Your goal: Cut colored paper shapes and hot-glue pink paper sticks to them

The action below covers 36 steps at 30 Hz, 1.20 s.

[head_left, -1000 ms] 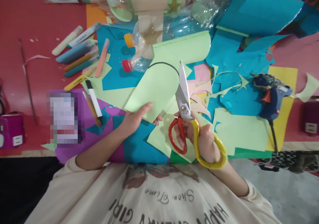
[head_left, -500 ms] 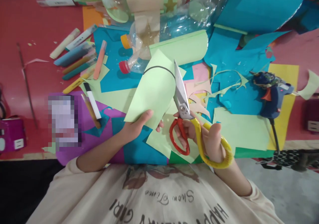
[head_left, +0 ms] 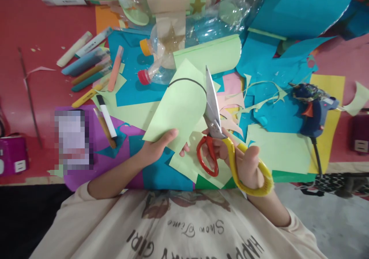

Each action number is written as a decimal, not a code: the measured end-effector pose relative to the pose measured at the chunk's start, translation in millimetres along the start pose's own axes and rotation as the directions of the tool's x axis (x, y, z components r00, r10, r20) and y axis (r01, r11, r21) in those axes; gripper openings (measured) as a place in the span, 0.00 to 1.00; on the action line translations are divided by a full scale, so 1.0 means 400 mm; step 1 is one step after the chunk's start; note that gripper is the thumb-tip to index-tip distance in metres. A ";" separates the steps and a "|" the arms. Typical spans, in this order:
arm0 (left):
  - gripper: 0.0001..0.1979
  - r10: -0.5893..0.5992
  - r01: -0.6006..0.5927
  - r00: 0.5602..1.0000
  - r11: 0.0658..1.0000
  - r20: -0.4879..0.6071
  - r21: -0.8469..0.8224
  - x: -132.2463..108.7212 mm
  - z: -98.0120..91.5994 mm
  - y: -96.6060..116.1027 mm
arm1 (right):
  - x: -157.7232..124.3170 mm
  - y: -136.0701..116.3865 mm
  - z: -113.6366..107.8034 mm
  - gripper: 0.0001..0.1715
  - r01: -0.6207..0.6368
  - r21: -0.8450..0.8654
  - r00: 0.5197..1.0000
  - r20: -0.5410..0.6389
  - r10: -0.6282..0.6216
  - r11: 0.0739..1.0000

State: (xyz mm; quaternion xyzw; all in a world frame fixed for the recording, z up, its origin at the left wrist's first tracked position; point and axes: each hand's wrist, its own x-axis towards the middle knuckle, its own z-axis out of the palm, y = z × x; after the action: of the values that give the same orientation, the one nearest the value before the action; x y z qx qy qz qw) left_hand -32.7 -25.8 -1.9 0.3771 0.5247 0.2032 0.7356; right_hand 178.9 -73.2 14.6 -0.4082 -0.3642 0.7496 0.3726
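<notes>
A pale green sheet of paper (head_left: 178, 109) with a curved black line is pinched in my left hand (head_left: 160, 145), thumb on top and fingers partly beneath. My right hand (head_left: 245, 161) grips a pair of scissors (head_left: 215, 117) with one red and one yellow handle loop. Their blades point away from me, beside the sheet's right edge, and look nearly closed. Whether the blades touch the paper I cannot tell. Just beyond the sheet lies a bottle wrapped in pale green paper (head_left: 210, 55), with a red cap (head_left: 143, 77).
Several markers (head_left: 86, 65) and a blurred phone (head_left: 73, 140) lie to the left. At right a blue glue gun (head_left: 319, 111) rests on blue and yellow paper. Paper scraps (head_left: 230, 105) lie beyond the scissors. Clear plastic bottles (head_left: 201, 24) and a blue-wrapped roll (head_left: 300, 9) are at the back.
The scissors and my right hand have shifted slightly right, and the blades look a little closer together. The pale green sheet has moved a little to the right at its top.
</notes>
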 end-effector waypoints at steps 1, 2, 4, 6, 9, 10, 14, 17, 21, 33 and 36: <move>0.21 0.023 -0.023 1.000 1.000 0.016 -0.021 0.001 0.001 0.001 | 0.002 0.002 0.001 0.40 0.006 -0.003 1.000 -0.003 -0.006 1.000; 0.21 0.045 -0.043 0.998 0.998 0.039 -0.041 0.001 0.002 0.003 | 0.004 0.003 0.002 0.39 0.013 -0.005 1.000 -0.006 -0.013 1.000; 0.20 0.058 -0.055 0.996 0.997 0.064 -0.057 0.001 0.004 0.006 | 0.008 0.004 0.004 0.37 0.029 -0.003 1.000 -0.007 -0.029 1.000; 0.21 0.054 -0.050 0.997 0.997 0.063 -0.059 0.001 0.005 0.011 | 0.010 0.002 0.005 0.35 0.049 0.006 0.999 -0.002 -0.049 0.999; 0.20 0.060 -0.056 0.995 0.997 0.074 -0.046 0.002 0.006 0.021 | 0.010 -0.001 0.007 0.34 0.063 0.005 0.998 -0.008 -0.063 0.998; 0.20 0.060 -0.058 0.995 0.998 0.082 -0.033 0.003 0.007 0.024 | 0.009 -0.002 0.007 0.34 0.067 0.000 0.998 -0.012 -0.067 0.998; 0.21 0.049 -0.050 0.994 0.999 0.093 0.007 0.005 0.009 0.038 | 0.004 -0.001 0.006 0.35 0.087 -0.018 0.996 -0.010 -0.088 0.996; 0.20 0.096 -0.095 0.988 0.995 0.124 -0.020 0.007 0.011 0.045 | 0.005 0.001 0.005 0.35 0.091 -0.030 0.996 -0.008 -0.092 0.995; 0.21 0.142 -0.137 0.981 0.989 0.130 -0.048 0.008 0.012 0.046 | 0.007 -0.004 0.008 0.34 0.082 -0.045 0.996 -0.020 -0.083 0.996; 0.21 0.180 -0.170 0.981 0.977 0.073 -0.126 0.024 -0.004 0.044 | 0.003 0.000 0.005 0.35 0.087 -0.072 0.993 -0.070 -0.092 0.994; 0.28 0.244 -0.228 0.961 0.966 0.130 -0.124 0.034 -0.020 0.048 | 0.004 0.001 0.021 0.34 0.065 0.011 0.995 -0.072 -0.064 0.998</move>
State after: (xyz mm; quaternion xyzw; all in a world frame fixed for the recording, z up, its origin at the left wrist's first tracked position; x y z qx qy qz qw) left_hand -33.2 -1.4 3.0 0.4104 0.4097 0.2898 0.7614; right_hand 170.6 -74.0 17.1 -0.4203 -0.3587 0.7245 0.4121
